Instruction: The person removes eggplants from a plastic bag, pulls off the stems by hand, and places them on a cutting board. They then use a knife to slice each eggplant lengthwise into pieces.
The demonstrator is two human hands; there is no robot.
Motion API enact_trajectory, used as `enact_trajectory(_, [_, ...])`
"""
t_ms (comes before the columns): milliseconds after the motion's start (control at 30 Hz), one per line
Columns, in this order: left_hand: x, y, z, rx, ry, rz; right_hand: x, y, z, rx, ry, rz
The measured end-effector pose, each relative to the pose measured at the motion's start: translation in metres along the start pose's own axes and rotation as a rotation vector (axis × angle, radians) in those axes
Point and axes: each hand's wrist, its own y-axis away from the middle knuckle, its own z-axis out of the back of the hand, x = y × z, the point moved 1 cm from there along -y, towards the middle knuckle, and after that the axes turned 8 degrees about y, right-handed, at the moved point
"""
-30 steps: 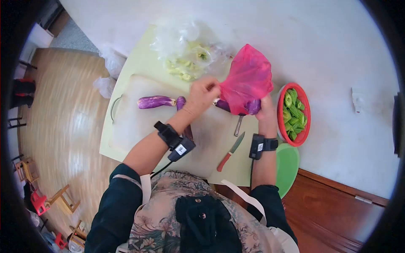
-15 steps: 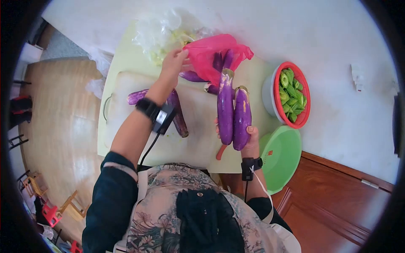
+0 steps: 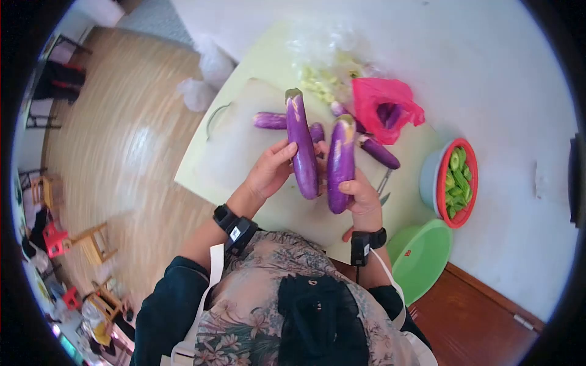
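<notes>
Since half a second ago: left grip [image 3: 271,174] off the bag [image 3: 384,104], now closed round the long eggplant [image 3: 302,146], taken over from the right grip [image 3: 361,196], itself clasped on the short eggplant [image 3: 342,160] alone. Both held side by side, stems pointing away, above the board [image 3: 238,152], near the front edge of the worktop [image 3: 488,73]. Bag slumped beyond. Open board to the left; basket [image 3: 470,183] and bowl [image 3: 427,256] crowding the right.

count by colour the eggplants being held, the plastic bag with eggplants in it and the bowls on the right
purple held eggplants: 2
pink bag: 1
red strainer: 1
grey bowl under it: 1
green basin: 1
total: 6
</notes>
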Motion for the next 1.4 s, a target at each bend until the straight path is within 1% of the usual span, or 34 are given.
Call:
enact_trajectory(33, [-0.003,0.005,0.008,0.069,0.119,0.034,0.001,-0.004,-0.007,0.023,-0.002,-0.022])
enact_trajectory(100, [-0.010,0.017,0.016,0.057,0.126,-0.004,0.006,-0.010,-0.016,0.004,-0.062,-0.048])
enact_trajectory(133, [-0.015,0.023,0.016,0.065,0.138,-0.048,0.005,-0.013,-0.021,-0.060,-0.097,-0.047])
enact_trajectory(167, [-0.021,0.028,0.015,0.077,0.146,-0.091,0.001,-0.015,-0.017,-0.050,-0.096,-0.058])
enact_trajectory(200, [-0.025,0.033,0.015,0.069,0.150,-0.098,0.000,-0.017,-0.011,-0.085,-0.052,-0.108])
enact_trajectory(233, [-0.029,0.036,0.013,0.115,0.192,-0.109,-0.002,-0.019,-0.007,-0.121,-0.006,-0.155])
enact_trajectory(267, [-0.031,0.039,0.014,0.162,0.234,-0.119,-0.006,-0.020,-0.007,-0.167,-0.017,-0.130])
enact_trajectory(300, [-0.033,0.041,0.018,0.157,0.239,-0.124,-0.007,-0.022,-0.010,-0.163,-0.013,-0.137])
enact_trajectory(367, [-0.032,0.042,0.025,0.246,0.367,-0.081,-0.008,-0.024,-0.013,-0.192,0.089,-0.102])
enact_trajectory(500, [-0.026,0.045,0.037,0.246,0.382,-0.117,-0.008,-0.028,-0.026,-0.164,0.102,-0.092])
enact_trajectory(567, [-0.022,0.044,0.047,0.160,0.411,-0.145,-0.008,-0.031,-0.030,-0.082,0.078,-0.072])
enact_trajectory(600, [-0.021,0.044,0.048,0.161,0.414,-0.146,-0.009,-0.032,-0.032,-0.039,0.062,-0.065])
enact_trajectory(700, [-0.024,0.044,0.050,0.145,0.409,-0.154,-0.011,-0.033,-0.036,-0.001,0.041,-0.061])
enact_trajectory(833, [-0.024,0.044,0.051,0.088,0.420,-0.144,-0.013,-0.034,-0.043,-0.020,0.072,-0.076])
enact_trajectory(900, [-0.021,0.044,0.055,0.066,0.414,-0.138,-0.015,-0.036,-0.047,-0.120,0.296,0.030])
enact_trajectory(967, [-0.016,0.042,0.059,-0.024,0.329,-0.132,-0.014,-0.037,-0.049,-0.135,0.345,0.032])
enact_trajectory(1033, [-0.014,0.040,0.054,-0.032,0.314,-0.151,-0.015,-0.038,-0.051,-0.149,0.393,0.036])
enact_trajectory(1100, [-0.011,0.038,0.045,-0.041,0.301,-0.165,-0.017,-0.040,-0.054,-0.208,0.436,0.085])
enact_trajectory(1167, [-0.009,0.037,0.035,-0.152,0.264,-0.227,-0.026,-0.042,-0.052,-0.246,0.488,0.127])
enact_trajectory(1200, [-0.006,0.036,0.036,-0.152,0.263,-0.226,-0.031,-0.043,-0.052,-0.286,0.540,0.168])
enact_trajectory(1233, [-0.002,0.033,0.038,-0.122,0.344,-0.212,-0.033,-0.044,-0.054,-0.288,0.539,0.170])
enact_trajectory(1267, [0.001,0.031,0.039,-0.091,0.425,-0.197,-0.036,-0.043,-0.055,-0.336,0.685,0.214])
enact_trajectory(1333, [0.006,0.032,0.031,-0.074,0.433,-0.233,-0.042,-0.041,-0.060,-0.413,0.959,0.292])
enact_trajectory(1367, [0.008,0.033,0.028,-0.058,0.443,-0.270,-0.045,-0.039,-0.063,-0.413,0.958,0.295])
enact_trajectory(1400, [0.012,0.032,0.029,-0.053,0.437,-0.270,-0.047,-0.038,-0.066,-0.443,1.114,0.335])
